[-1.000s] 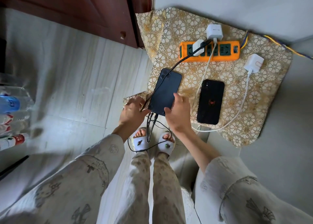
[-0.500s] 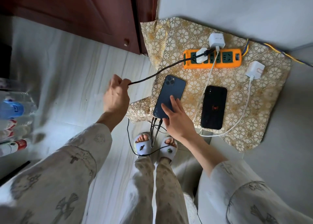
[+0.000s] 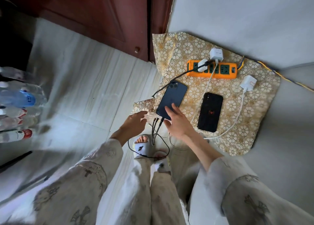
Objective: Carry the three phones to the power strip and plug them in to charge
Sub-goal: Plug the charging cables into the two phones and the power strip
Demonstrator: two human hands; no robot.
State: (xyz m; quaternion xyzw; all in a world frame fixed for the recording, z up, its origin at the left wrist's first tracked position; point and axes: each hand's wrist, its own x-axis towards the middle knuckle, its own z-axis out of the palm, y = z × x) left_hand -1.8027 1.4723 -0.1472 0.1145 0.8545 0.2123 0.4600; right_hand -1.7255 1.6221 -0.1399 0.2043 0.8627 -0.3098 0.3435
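Looking down, we count only two phones on the gold floral cloth (image 3: 195,43): a matte blue phone (image 3: 172,98) and, to its right, a glossy black phone (image 3: 210,111), both face down near the orange power strip (image 3: 226,71). A braided black cable (image 3: 169,83) runs from a plug in the strip and seems seated in the blue phone's near end; a smooth white cable (image 3: 208,83) runs toward the black phone, though we cannot tell if it is plugged in. A white adapter (image 3: 248,82) lies off the strip. We see no third phone. Our right hand (image 3: 177,122) rests open on the blue phone; our left hand (image 3: 134,122) hovers open and empty just beside it.
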